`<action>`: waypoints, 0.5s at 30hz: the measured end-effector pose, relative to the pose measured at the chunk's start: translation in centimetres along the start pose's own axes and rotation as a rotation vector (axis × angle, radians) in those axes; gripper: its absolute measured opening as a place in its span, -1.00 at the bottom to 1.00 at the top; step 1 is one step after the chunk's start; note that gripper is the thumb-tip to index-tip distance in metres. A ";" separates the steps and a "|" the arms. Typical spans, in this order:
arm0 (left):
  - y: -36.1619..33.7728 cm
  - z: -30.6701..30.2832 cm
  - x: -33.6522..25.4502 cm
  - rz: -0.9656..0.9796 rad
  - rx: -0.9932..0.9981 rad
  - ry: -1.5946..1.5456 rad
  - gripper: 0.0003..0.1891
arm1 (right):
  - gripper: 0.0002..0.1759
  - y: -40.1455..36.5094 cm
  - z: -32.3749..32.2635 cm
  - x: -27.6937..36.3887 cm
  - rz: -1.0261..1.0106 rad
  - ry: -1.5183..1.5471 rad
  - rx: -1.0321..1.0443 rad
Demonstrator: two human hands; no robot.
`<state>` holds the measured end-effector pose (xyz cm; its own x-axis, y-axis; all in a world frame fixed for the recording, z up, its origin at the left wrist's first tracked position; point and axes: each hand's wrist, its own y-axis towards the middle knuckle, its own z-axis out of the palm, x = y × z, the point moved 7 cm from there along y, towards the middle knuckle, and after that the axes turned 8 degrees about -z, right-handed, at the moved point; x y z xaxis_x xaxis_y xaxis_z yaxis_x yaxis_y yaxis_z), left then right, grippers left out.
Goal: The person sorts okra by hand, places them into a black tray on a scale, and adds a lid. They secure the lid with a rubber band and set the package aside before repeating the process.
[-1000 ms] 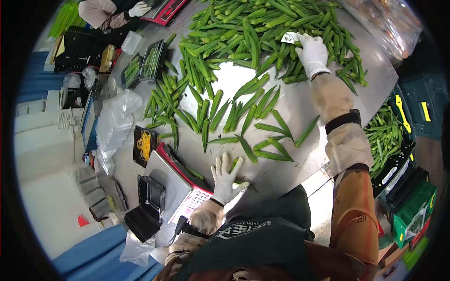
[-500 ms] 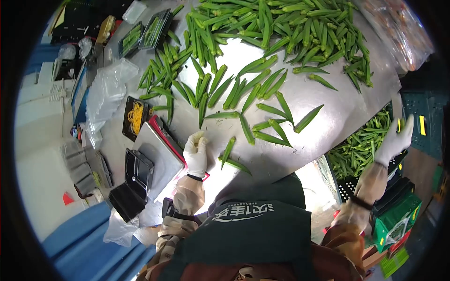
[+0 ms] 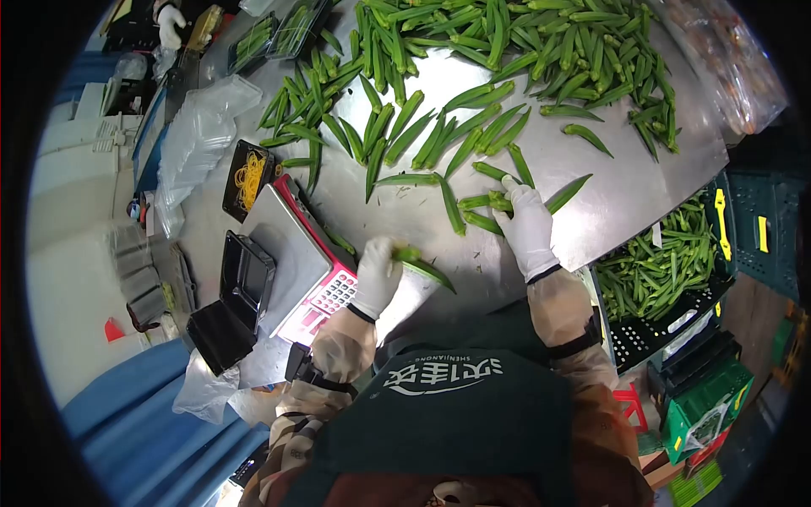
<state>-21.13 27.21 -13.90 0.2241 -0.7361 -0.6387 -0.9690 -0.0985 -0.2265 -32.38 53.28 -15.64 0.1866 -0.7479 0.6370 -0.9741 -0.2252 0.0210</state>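
My left hand [image 3: 378, 277], in a white glove, is closed on an okra pod [image 3: 407, 253] beside the pink-edged scale; the fingertips are slightly blurred. Another okra pod [image 3: 432, 275] lies just right of it. My right hand [image 3: 529, 230], also gloved, reaches onto the metal table [image 3: 422, 220] with thumb and fingers around the stem ends of a few okra pods [image 3: 498, 201]. How many it grips is partly hidden. Several loose pods are scattered ahead of both hands, and a large okra heap [image 3: 583, 59] covers the far side.
A digital scale [image 3: 291, 258] stands left, with an open black tray [image 3: 241, 296] on it. Beyond are a box of yellow rubber bands [image 3: 249, 182], clear lids [image 3: 198, 139] and filled trays [image 3: 296, 29]. An okra crate [image 3: 659, 262] sits right. Another person's gloved hand [image 3: 171, 25] shows far left.
My right hand has come from above the crate on the right to the pods on the table. My left hand has moved right and closed on a pod, which has turned. Another person's hand has appeared.
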 end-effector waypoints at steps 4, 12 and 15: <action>-2.6 2.9 -2.7 0.238 0.049 0.364 -0.58 | -0.60 -0.4 -2.3 1.7 -0.022 0.055 -0.031; 0.7 1.0 -1.3 -0.112 -0.055 -0.066 -0.78 | -0.63 -5.3 2.7 3.4 -0.227 -0.072 0.113; 3.9 1.1 -0.9 -0.324 -0.089 -0.127 -0.83 | -0.64 -5.7 0.3 2.7 -0.019 0.231 0.355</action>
<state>-25.01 28.24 -15.08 0.5273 -0.5680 -0.6319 -0.8493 -0.3757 -0.3709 -26.30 52.31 -14.26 0.1316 -0.5913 0.7957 -0.8587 -0.4690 -0.2065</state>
